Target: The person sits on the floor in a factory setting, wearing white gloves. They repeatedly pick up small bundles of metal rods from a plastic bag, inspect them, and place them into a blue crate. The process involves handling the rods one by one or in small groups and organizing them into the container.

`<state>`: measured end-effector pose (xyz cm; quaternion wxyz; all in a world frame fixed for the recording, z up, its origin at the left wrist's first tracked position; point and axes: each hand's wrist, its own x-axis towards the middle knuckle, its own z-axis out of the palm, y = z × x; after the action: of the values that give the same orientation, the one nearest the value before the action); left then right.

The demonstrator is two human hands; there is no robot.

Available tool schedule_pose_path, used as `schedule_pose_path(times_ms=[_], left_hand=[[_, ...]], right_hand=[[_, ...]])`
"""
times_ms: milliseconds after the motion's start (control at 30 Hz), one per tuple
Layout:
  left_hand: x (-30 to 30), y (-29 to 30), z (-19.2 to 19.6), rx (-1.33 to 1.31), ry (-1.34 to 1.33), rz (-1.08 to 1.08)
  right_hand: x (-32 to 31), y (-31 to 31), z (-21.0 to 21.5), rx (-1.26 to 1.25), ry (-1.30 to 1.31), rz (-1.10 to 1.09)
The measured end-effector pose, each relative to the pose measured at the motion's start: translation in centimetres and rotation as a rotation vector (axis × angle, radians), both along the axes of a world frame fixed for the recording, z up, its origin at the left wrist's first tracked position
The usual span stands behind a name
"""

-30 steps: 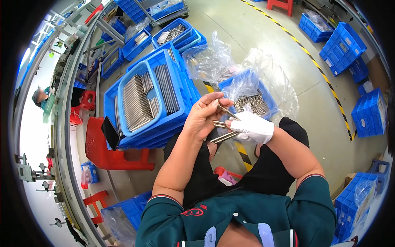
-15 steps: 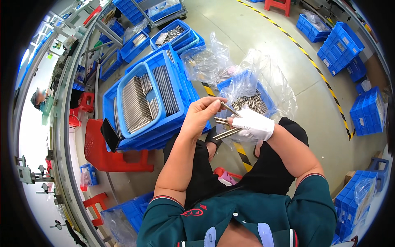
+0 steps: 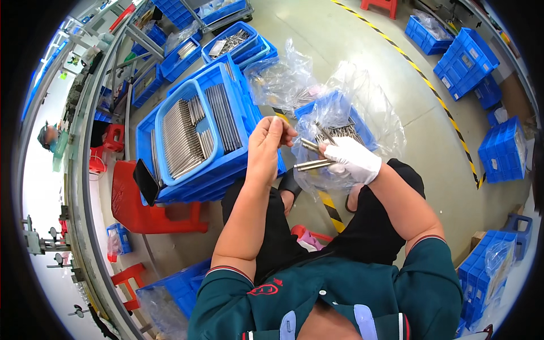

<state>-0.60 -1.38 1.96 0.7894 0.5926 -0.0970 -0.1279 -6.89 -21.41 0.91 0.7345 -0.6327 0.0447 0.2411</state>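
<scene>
My right hand [image 3: 352, 161], in a white glove, is closed around several slim metal rods [image 3: 313, 165]. Their ends stick out to the left in different directions, and one rod [image 3: 324, 132] points up and away. My bare left hand [image 3: 265, 141] is apart from them, its fingers half curled, with no rod showing in it. Just left of it, a light-blue tray [image 3: 164, 133] full of neatly lined-up rods [image 3: 184, 139] rests on a stack of blue crates [image 3: 235, 170]. Beyond my right hand, a blue bin [image 3: 365, 133] lined with clear plastic holds loose rods [image 3: 347, 131].
Clear plastic bags [image 3: 283, 73] lie around the bin. A red stool [image 3: 136, 198] stands left of my knees, beside a dark flat object [image 3: 147, 182] at the crate's corner. More blue crates [image 3: 501, 150] line the right side. Yellow-black tape [image 3: 422, 71] crosses the floor.
My left hand has come away from the rod it was pinching and moved slightly left. That rod now points more upright from my right hand, which still holds the bunch.
</scene>
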Motion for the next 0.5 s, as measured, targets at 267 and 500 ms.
schedule_pose_path(times_ms=[267,500], left_hand=[[-0.7,-2.5,-0.7,-0.410,0.443,-0.099],[-0.7,-2.6,-1.1,0.196,-0.003,-0.533]], right_hand=[[-0.2,2.6,-0.6,-0.306,-0.356,0.060],[-0.6,3.4,-0.2,0.040,0.049,0.317]])
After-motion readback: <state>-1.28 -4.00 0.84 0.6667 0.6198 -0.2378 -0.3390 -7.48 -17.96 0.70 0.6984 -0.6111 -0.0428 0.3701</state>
